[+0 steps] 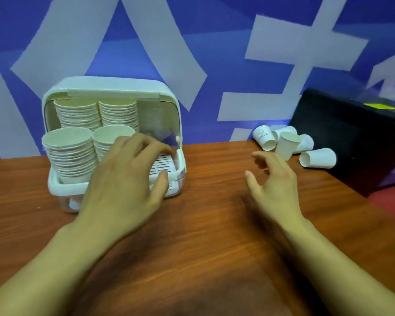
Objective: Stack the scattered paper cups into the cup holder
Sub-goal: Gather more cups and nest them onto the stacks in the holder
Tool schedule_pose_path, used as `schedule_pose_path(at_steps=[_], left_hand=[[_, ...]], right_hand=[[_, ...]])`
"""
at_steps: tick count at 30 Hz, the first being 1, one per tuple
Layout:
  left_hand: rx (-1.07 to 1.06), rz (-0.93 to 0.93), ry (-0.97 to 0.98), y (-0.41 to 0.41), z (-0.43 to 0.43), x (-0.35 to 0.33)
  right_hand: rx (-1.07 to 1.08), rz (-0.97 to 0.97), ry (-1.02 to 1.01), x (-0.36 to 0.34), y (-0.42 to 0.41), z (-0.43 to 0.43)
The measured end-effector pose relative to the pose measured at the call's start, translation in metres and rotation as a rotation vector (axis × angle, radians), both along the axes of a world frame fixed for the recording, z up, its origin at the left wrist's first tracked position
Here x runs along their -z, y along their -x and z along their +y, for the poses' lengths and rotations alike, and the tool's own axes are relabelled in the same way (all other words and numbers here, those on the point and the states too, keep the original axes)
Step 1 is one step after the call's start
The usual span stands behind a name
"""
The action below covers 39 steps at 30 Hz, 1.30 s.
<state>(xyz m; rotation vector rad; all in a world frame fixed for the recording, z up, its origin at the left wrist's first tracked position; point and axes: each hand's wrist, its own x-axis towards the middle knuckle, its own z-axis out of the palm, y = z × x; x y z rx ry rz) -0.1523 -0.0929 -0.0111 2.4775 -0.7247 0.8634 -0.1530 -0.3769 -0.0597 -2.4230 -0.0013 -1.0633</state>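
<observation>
- We are holding our left hand [123, 179] over the front of the cup holder [110, 84], fingers loosely curved and gripping nothing. Whether it is touching the rim, we cannot tell. We judge it is waiting there to steady the holder.
- We are reaching our right hand [274, 185], fingers spread and empty, toward the scattered paper cups [317, 158]. These are lying in a loose heap at the far right of the table [203, 224], beside a black box [342, 137] and well apart from the holder.
- Four stacks [70, 153] are filling the holder's left and middle. The slotted floor [163, 161] on its right is sitting bare, probably as room for the next stack.
</observation>
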Motion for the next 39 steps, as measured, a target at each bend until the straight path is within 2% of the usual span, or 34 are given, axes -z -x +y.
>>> schedule_pose_path(at_steps=[10,13,16,22,26,31,35,39], left_hand=[[0.230,0.149,-0.066,0.012,-0.082,0.063],[0.295,0.196,-0.102,-0.011,-0.120,0.063],[0.318,0.249,-0.020,-0.050,-0.171,0.063],[0.101,0.474,0.468,-0.144,-0.293,0.072],[-0.001,0.598,0.692,-0.208,-0.359,0.082],[-0.055,0.565,0.667,-0.259,-0.406,0.095],[-0.203,0.629,0.630,-0.285,-0.422,0.101],[-0.178,0.669,0.615,-0.293,-0.432,0.102]], right_hand=[[0.147,-0.025,-0.079,0.025,-0.048,-0.116],[0.191,-0.082,-0.144,0.043,-0.061,-0.135],[0.247,-0.101,-0.264,0.053,-0.072,-0.156],[0.257,-0.062,-0.339,0.057,-0.078,-0.162],[0.248,-0.069,-0.360,0.057,-0.079,-0.164],[0.232,-0.086,-0.380,0.057,-0.080,-0.162],[0.238,-0.097,-0.374,0.059,-0.082,-0.163],[0.253,-0.102,-0.381,0.060,-0.084,-0.163]])
